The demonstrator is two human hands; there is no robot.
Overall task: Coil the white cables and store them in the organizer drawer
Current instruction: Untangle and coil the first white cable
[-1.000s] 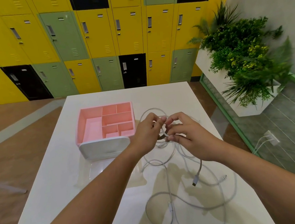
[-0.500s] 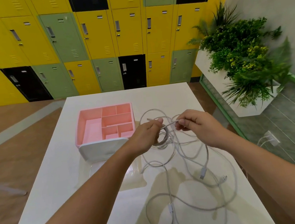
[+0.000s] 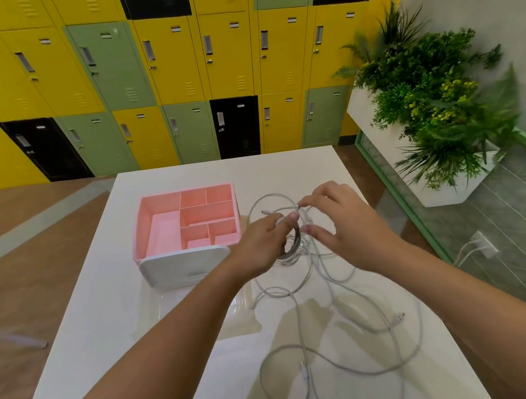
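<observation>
White cables: mostly loose, sprawled in wide loops on the table, nearer to me than both hands. At least two plug ends lie free among them.
Coil: a few tight turns, standing on edge between the two hands, right at the left fingertips.
Left hand: clamped on the coil, thumb pressed over the top of the turns, fingers curled around the near side.
Right hand: loosened and fanned, thumb and forefinger apart. The forefinger tip meets a strand just above the coil. I see no pinch, though blur there makes me cautious.
Organizer: pink compartments behind a white front, just left of the left hand, touching nothing I hold. No cable shows in the compartments I can see.
Drawer: a clear shallow shape lies on the table under the left forearm, against the white front. I take it for the drawer pulled out but cannot be sure.
Done: by my reading, only the first small coil is started, and nothing is stored.
Left to do: feed the trailing length onto the coil turn by turn, untangle where strands cross, repeat for whatever other cables are in that heap, then carry each bundle left to the drawer.
Progress: early, I would say, well under halfway.
</observation>
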